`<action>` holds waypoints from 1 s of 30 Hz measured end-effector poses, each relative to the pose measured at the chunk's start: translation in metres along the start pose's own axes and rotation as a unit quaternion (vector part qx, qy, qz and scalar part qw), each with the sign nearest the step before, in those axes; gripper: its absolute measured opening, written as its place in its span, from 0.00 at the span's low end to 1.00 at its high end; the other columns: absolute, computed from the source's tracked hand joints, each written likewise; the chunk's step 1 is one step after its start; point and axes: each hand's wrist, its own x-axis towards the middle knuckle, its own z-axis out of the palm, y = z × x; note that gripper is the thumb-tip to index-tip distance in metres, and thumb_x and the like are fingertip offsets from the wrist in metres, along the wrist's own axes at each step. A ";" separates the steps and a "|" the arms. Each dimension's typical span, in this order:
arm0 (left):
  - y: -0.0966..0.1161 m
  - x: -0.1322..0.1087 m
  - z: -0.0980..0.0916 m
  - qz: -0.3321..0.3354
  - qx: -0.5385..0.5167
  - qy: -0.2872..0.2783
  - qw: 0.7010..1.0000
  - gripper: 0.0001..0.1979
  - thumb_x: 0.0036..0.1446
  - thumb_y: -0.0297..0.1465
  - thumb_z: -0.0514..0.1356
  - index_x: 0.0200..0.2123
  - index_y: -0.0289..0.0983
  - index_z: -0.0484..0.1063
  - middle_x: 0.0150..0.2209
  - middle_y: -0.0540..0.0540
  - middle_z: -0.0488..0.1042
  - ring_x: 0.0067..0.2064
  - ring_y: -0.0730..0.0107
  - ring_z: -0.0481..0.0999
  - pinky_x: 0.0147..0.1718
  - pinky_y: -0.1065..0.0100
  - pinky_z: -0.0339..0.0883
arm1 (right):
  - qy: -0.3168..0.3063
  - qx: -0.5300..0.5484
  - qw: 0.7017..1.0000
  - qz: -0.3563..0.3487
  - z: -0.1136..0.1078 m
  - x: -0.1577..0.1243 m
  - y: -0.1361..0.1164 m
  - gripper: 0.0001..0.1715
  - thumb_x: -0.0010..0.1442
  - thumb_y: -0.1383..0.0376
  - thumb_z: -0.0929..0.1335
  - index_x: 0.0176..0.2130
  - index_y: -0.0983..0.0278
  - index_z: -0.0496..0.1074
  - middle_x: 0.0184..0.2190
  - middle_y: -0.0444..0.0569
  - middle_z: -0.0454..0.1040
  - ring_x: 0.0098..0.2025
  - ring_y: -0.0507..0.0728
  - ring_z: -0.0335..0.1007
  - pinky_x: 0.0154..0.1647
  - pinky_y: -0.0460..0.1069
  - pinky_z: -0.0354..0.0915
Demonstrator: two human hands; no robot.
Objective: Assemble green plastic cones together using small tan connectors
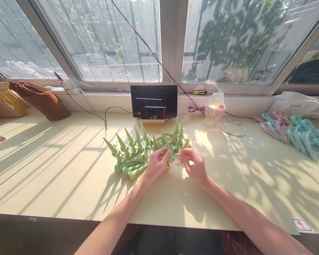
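A heap of green cone-shaped plastic spikes (138, 148) lies on the pale yellow table (69, 177), some standing upright, a few lying flat at the front left. Small yellowish bits (168, 169) are scattered among them. My left hand (155, 164) is closed around one green spike (171, 153) at the heap's near edge. My right hand (194, 166) sits just to the right of it, fingers curled in a pinch near the small yellow bits; what it pinches is too small to make out.
A dark tablet (153, 100) and a phone (153, 113) stand at the back by the window. A brown bag (41, 99) lies at the back left, a plastic-wrapped cup (214, 108) and white cable (232, 128) right of centre, pastel clothes pegs (297, 132) at the far right.
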 end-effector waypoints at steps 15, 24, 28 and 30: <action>-0.006 -0.003 0.001 -0.026 0.031 -0.020 0.999 0.19 0.61 0.46 0.59 0.28 0.37 0.64 0.20 0.55 0.58 0.20 0.78 0.64 0.20 0.74 0.59 | -0.023 -0.047 0.999 -0.002 0.001 0.000 -0.003 0.08 0.67 0.62 0.65 0.40 0.63 0.73 0.32 0.49 0.78 0.30 0.54 0.77 0.28 0.48 0.73; -0.007 -0.002 0.001 -0.030 0.026 -0.017 0.999 0.19 0.60 0.46 0.60 0.27 0.38 0.62 0.19 0.55 0.57 0.19 0.77 0.65 0.19 0.74 0.59 | -0.020 -0.056 0.998 -0.024 0.000 0.000 -0.002 0.07 0.67 0.65 0.65 0.40 0.63 0.73 0.32 0.48 0.78 0.29 0.54 0.76 0.28 0.48 0.72; -0.005 -0.004 0.002 -0.037 0.022 -0.018 0.999 0.21 0.60 0.47 0.60 0.26 0.38 0.60 0.18 0.56 0.56 0.18 0.77 0.65 0.17 0.74 0.58 | -0.030 -0.056 0.997 -0.033 -0.002 0.001 -0.001 0.06 0.67 0.65 0.65 0.40 0.62 0.72 0.32 0.48 0.77 0.28 0.53 0.74 0.26 0.47 0.71; -0.003 -0.004 0.002 -0.042 0.018 -0.019 0.999 0.22 0.59 0.48 0.60 0.25 0.38 0.60 0.17 0.57 0.55 0.17 0.77 0.64 0.17 0.74 0.57 | -0.033 -0.063 0.996 -0.048 -0.003 0.002 -0.002 0.07 0.67 0.66 0.65 0.40 0.62 0.73 0.32 0.48 0.77 0.29 0.53 0.74 0.26 0.47 0.71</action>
